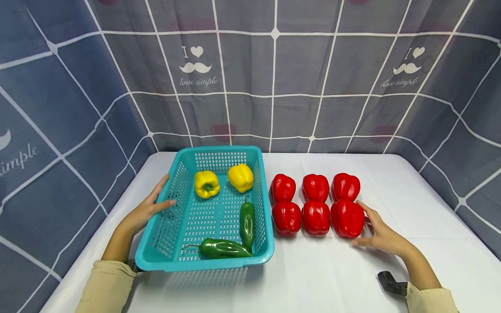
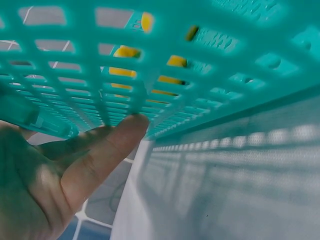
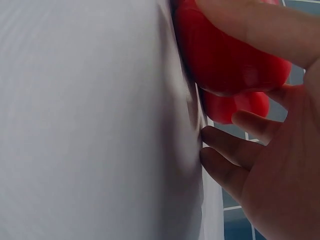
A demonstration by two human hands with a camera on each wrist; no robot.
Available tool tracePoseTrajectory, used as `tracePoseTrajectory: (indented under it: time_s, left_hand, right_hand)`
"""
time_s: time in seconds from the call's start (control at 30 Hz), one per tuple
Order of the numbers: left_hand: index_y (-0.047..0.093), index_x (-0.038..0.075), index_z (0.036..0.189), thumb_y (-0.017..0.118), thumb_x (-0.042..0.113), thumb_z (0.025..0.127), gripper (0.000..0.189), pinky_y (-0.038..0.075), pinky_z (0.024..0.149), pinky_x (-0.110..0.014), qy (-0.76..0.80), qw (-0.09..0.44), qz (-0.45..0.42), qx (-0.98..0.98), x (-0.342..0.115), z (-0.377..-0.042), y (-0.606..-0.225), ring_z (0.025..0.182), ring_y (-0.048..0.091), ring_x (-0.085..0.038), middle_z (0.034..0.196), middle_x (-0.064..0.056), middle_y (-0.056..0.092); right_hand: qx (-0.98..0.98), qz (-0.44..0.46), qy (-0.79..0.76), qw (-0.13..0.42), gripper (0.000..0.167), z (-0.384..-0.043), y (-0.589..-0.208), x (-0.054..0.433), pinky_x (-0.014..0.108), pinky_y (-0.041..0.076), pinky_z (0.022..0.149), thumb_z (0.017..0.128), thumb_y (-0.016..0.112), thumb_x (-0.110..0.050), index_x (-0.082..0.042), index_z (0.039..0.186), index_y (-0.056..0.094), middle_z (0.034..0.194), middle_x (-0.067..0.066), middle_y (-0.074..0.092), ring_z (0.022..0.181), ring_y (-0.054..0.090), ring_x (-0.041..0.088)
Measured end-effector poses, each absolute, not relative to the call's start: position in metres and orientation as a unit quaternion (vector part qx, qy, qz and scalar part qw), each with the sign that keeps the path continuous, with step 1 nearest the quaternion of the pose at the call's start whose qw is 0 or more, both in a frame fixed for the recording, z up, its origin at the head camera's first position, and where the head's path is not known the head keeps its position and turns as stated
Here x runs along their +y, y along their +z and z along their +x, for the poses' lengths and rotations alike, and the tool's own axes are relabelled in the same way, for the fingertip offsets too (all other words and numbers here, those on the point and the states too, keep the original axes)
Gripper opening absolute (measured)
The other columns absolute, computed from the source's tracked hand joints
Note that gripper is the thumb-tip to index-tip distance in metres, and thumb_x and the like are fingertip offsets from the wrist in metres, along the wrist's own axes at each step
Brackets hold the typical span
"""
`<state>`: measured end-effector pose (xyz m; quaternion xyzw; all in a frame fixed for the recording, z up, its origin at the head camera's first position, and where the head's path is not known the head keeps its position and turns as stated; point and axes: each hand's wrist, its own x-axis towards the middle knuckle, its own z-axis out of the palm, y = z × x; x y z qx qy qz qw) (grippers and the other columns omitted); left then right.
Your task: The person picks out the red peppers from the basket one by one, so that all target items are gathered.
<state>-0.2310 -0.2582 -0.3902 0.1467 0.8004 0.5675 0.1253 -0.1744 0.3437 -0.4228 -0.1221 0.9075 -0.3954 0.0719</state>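
On the left stands a turquoise plastic basket (image 1: 199, 217) with two yellow bell peppers (image 1: 206, 184) and two long green peppers (image 1: 225, 248) in it. My left hand (image 1: 146, 213) holds its left side, the thumb over the rim and the other fingers against the outside of the perforated wall (image 2: 200, 107). Right of the basket, several red bell peppers (image 1: 316, 218) sit in two rows. My right hand (image 1: 381, 232) is at the right end of the near row, thumb and index finger beside the nearest red bell pepper (image 1: 347, 218). In the right wrist view its other fingers (image 3: 227, 145) are spread low, off that pepper.
A white cloth (image 1: 313, 274) covers the table. Grey-blue checked curtains (image 1: 250, 113) close in the back and both sides. A black wrist device (image 1: 389, 282) is strapped to the right forearm.
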Motion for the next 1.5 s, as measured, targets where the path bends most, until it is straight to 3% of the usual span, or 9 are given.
tracePoseTrajectory:
  time_s: [0.07,0.27,0.67,0.93,1.23,1.5]
  left_hand:
    - [-0.014,0.024,0.146,0.05,0.019,0.092,0.083,0.049,0.08,-0.035,0.571,0.128,0.145,0.798,-0.2579,-0.2313,-0.3899,0.13,0.015,-0.047,0.151,-0.013,-0.018]
    - [-0.014,0.024,0.146,0.05,0.02,0.092,0.083,0.045,0.086,-0.041,0.556,0.12,0.145,0.81,-0.258,-0.231,-0.3888,0.134,0.006,-0.047,0.151,-0.012,-0.02]
    - [-0.014,0.023,0.146,0.05,0.02,0.092,0.083,0.045,0.086,-0.038,0.551,0.119,0.147,0.813,-0.2561,-0.2348,-0.389,0.134,0.007,-0.045,0.151,-0.011,-0.019]
    - [-0.014,0.023,0.146,0.05,0.021,0.092,0.083,0.042,0.09,-0.045,0.548,0.122,0.145,0.815,-0.2574,-0.2319,-0.3877,0.134,0.007,-0.046,0.151,-0.013,-0.018]
    - [-0.014,0.025,0.146,0.05,0.02,0.093,0.083,0.049,0.08,-0.035,0.564,0.124,0.141,0.805,-0.2583,-0.2291,-0.386,0.128,0.019,-0.047,0.151,-0.014,-0.017]
    - [-0.014,0.025,0.146,0.05,0.02,0.093,0.083,0.047,0.081,-0.035,0.563,0.123,0.139,0.805,-0.2589,-0.2317,-0.3874,0.132,0.013,-0.045,0.151,-0.012,-0.019]
  right_hand:
    - [0.907,-0.119,-0.396,0.076,0.112,-0.1743,-0.4218,0.3438,0.07,0.026,0.091,0.067,0.078,-0.019,-0.008,0.146,0.001,0.136,0.03,0.015,0.122,0.022,0.053]
    - [0.908,-0.123,-0.394,0.07,0.11,-0.1741,-0.4205,0.3429,0.07,0.027,0.09,0.067,0.078,-0.019,-0.008,0.146,0.002,0.136,0.029,0.017,0.122,0.023,0.052]
    - [0.912,-0.124,-0.387,0.057,0.11,-0.174,-0.4191,0.3456,0.071,0.026,0.09,0.067,0.078,-0.018,-0.006,0.146,0.003,0.136,0.03,0.017,0.122,0.022,0.053]
    - [0.911,-0.129,-0.388,0.06,0.108,-0.172,-0.4207,0.3455,0.071,0.026,0.09,0.068,0.078,-0.019,-0.004,0.146,0.004,0.136,0.03,0.018,0.121,0.025,0.053]
    - [0.91,-0.131,-0.388,0.064,0.108,-0.1726,-0.4144,0.3423,0.071,0.025,0.091,0.067,0.078,-0.018,-0.002,0.145,0.005,0.135,0.03,0.018,0.122,0.022,0.053]
    - [0.912,-0.123,-0.385,0.075,0.108,-0.1747,-0.4179,0.3443,0.071,0.025,0.089,0.068,0.077,-0.021,-0.005,0.146,0.003,0.136,0.03,0.016,0.122,0.023,0.052]
